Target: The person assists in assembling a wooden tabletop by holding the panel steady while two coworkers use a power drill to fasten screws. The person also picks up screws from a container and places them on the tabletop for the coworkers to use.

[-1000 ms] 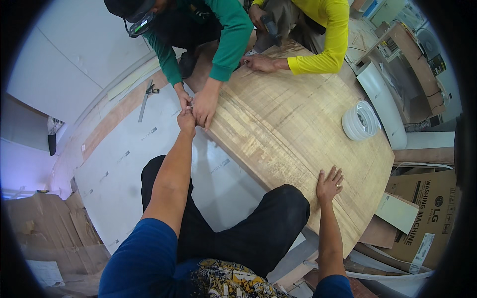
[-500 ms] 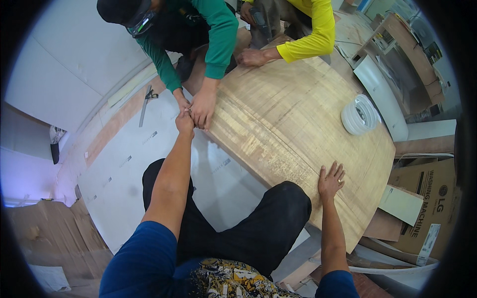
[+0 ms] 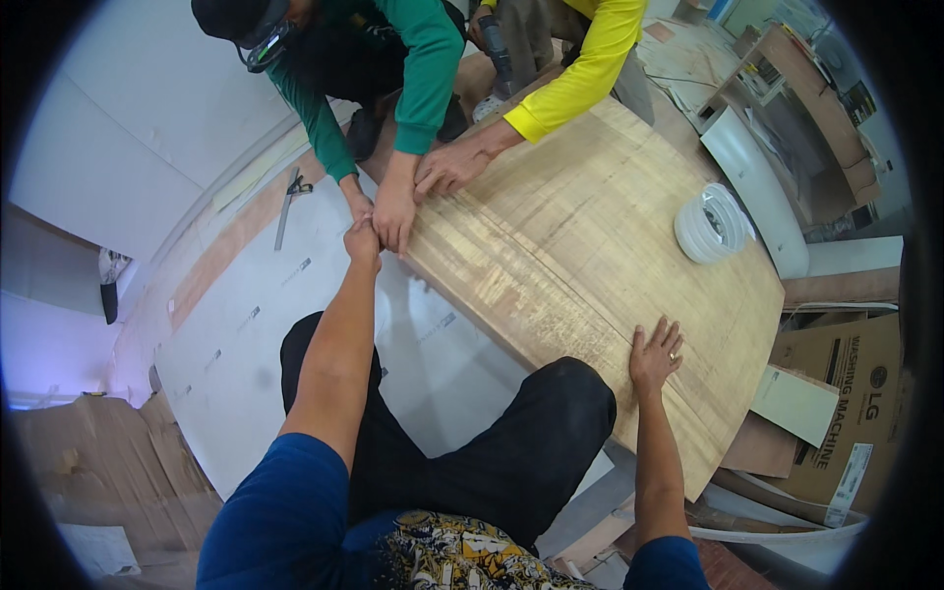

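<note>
My right hand [image 3: 656, 360] lies flat on a large wooden panel [image 3: 590, 236], fingers spread, a ring on one of them. At the panel's left corner my left hand [image 3: 362, 242] is closed, pressed against the hands [image 3: 391, 211] of a co-worker in green sleeves. Whatever it grips there is hidden among the fingers. From the right, a yellow-sleeved co-worker's hand [image 3: 454, 167] rests on the panel's far left edge. That person's other hand is by a drill-like tool [image 3: 495, 47].
A clear plastic tub [image 3: 710, 226] stands on the panel's right part. Beneath the panel lies a white sheet [image 3: 265, 305], with a combination square [image 3: 288, 206] at its far edge. On the right are a cardboard box [image 3: 855, 403] and board offcuts [image 3: 795, 405].
The yellow-sleeved co-worker's hand has moved left along the panel's edge, close to the green-sleeved person's hands. My right hand stays in place; my left has hardly shifted.
</note>
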Demonstrator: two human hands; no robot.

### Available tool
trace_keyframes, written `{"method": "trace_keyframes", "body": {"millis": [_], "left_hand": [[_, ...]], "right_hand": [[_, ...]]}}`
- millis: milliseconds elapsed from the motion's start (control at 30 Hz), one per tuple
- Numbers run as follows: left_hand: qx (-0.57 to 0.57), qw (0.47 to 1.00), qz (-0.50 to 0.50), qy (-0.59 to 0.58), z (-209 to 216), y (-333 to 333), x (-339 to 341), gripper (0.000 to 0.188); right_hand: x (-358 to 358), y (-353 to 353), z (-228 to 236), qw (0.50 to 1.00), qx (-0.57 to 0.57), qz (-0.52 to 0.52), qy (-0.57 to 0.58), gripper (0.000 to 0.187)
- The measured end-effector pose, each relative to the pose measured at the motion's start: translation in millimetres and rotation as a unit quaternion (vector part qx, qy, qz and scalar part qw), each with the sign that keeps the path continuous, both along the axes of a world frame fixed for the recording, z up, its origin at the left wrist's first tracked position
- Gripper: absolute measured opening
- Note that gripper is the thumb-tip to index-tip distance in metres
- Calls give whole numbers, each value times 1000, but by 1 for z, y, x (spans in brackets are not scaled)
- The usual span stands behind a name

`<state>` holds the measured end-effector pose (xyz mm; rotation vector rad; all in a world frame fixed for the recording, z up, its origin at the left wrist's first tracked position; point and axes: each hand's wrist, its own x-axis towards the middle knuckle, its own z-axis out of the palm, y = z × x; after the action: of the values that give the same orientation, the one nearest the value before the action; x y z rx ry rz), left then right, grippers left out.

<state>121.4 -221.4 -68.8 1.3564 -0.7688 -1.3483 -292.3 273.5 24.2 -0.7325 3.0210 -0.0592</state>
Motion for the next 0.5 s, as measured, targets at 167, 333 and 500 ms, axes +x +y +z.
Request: {"method": "trace_keyframes", "body": {"millis": [167, 333, 500], "left_hand": [[32, 999, 20, 7, 13, 5, -2, 26], [37, 999, -2, 11, 30, 18, -9, 23], [35, 999, -15, -27, 32, 9, 7, 22]], "right_hand": [[0, -4, 3, 1000, 8, 3, 3, 80], [-3, -1, -2, 1000, 24, 1, 4, 79], [2, -4, -7, 1000, 13, 15, -8, 79]]}}
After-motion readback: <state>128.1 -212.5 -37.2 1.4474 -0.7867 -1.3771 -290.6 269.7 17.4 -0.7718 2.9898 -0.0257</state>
